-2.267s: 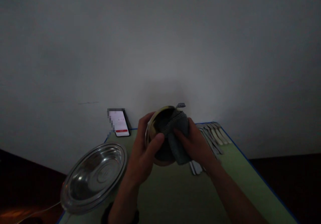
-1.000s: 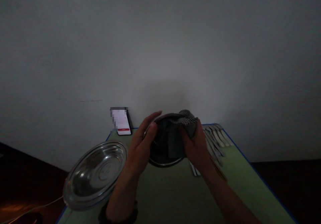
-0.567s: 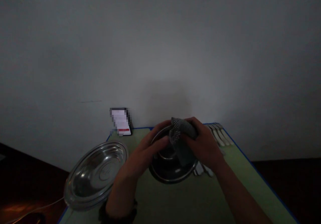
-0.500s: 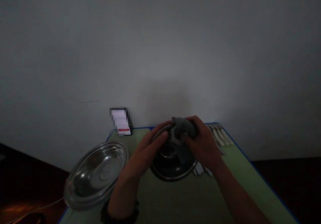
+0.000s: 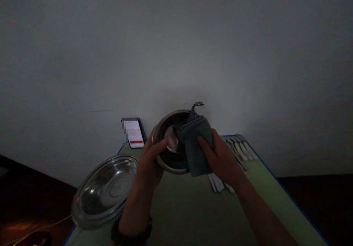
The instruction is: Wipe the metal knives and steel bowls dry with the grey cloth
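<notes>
A round metal bowl (image 5: 172,165) is held up above the table, its inside facing me. My left hand (image 5: 150,161) grips its left rim, thumb inside and fingers behind. In my right hand (image 5: 219,154) is a grey cloth (image 5: 197,154) with a checked edge, folded over the bowl's right side. The right thumb presses on the cloth; the other fingers are hidden behind it. The cloth covers the right part of the bowl's inside, and one thin corner sticks up above the rim.
A large metal basin (image 5: 93,222) stands at the table's left edge. A phone (image 5: 135,134) leans on the wall at the back. Several forks and other cutlery (image 5: 239,148) lie at the back right, and more flat utensils (image 5: 216,183) lie below my right hand. The green table (image 5: 187,216) has a blue edge.
The bowl has risen and moved left, tilting so its inside faces me more. The cloth, bunched at the rim before, now hangs spread over the right side.
</notes>
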A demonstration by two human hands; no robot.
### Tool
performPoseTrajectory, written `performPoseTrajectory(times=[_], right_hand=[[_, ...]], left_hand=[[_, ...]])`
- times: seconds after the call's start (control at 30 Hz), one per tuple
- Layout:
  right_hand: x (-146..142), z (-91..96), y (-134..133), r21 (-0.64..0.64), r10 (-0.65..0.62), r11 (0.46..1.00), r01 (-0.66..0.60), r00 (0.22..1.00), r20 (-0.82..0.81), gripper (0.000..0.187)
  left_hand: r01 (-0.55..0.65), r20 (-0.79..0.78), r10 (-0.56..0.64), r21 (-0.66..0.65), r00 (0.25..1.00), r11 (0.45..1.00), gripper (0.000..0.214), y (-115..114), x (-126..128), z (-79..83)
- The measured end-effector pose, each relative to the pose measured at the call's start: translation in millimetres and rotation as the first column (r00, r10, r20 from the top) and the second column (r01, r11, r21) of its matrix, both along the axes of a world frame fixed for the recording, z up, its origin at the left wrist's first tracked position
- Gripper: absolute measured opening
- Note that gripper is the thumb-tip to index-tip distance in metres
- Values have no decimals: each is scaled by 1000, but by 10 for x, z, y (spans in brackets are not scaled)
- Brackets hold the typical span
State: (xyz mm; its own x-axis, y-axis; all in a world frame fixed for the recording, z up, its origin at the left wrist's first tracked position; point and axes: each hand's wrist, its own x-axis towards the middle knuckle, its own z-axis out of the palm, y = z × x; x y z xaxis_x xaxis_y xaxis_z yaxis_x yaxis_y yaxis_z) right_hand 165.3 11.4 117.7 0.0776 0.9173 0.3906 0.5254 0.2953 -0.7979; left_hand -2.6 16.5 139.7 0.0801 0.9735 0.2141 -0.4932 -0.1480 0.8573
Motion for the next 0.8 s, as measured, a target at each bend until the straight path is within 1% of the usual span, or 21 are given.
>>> performPoseTrajectory(times=[0.07, 0.1, 0.17, 0.2, 0.27, 0.33, 0.4, 0.43, 0.5, 0.53, 0.57, 0.6, 0.63, 0.7, 0.73, 0.8], right_hand=[[113, 32, 28, 46, 12, 999, -15, 999, 52, 20], [147, 38, 41, 79, 25, 996, -31, 997, 77, 17], [158, 28, 58, 143, 20, 989, -35, 994, 108, 12], [137, 14, 62, 163, 4, 986, -22, 994, 108, 10], [58, -25, 61, 175, -40, 984, 26, 996, 76, 9], [-47, -68, 53, 168, -88, 982, 85, 996, 11, 10], [-154, -106, 40, 136, -130, 981, 137, 990, -63, 13], [-203, -120, 34, 111, -153, 980, 163, 983, -98, 17], [-284, -141, 23, 44, -168, 983, 177, 973, -158, 25], [-308, -145, 21, 9, -158, 987, 162, 971, -180, 28], [-317, -145, 22, -21, -140, 990, 139, 971, -194, 31], [-308, -140, 27, -47, -115, 993, 108, 974, -196, 32], [-279, -131, 34, -65, -93, 995, 82, 979, -182, 31], [-169, -98, 55, -75, -56, 996, 48, 992, -110, 27], [-96, -78, 64, -65, -38, 997, 34, 997, -60, 25], [54, -35, 74, -41, 42, 998, -40, 998, 37, 21]], left_hand=[[154, -91, -154, -12, 984, 988, 55, -3, -33, -11], [204, -154, -203, -9, 967, 979, 58, -6, -37, -19], [254, -279, -243, 1, 929, 967, 53, -15, -22, -36], [251, -322, -235, 11, 917, 968, 47, -20, -9, -41], [208, -365, -178, 44, 914, 977, 36, -31, 15, -42], [148, -376, -104, 90, 921, 985, 34, -44, 29, -34], [52, -379, 15, 165, 925, 985, 34, -57, 43, -30], [-22, -369, 104, 219, 923, 976, 35, -62, 54, -32], [-192, -311, 300, 333, 902, 923, 35, -61, 84, -47], [-259, -270, 372, 374, 888, 890, 36, -54, 99, -56], [-293, -239, 404, 391, 883, 873, 36, -44, 109, -65], [-291, -223, 392, 380, 892, 878, 37, -31, 110, -71], [-253, -218, 338, 340, 916, 906, 40, -17, 101, -72], [-102, -209, 144, 198, 967, 975, 49, 7, 56, -62], [-17, -194, 40, 120, 980, 993, 52, 15, 24, -53], [86, -155, -84, 7, 984, 996, 50, 18, -38, -32]])
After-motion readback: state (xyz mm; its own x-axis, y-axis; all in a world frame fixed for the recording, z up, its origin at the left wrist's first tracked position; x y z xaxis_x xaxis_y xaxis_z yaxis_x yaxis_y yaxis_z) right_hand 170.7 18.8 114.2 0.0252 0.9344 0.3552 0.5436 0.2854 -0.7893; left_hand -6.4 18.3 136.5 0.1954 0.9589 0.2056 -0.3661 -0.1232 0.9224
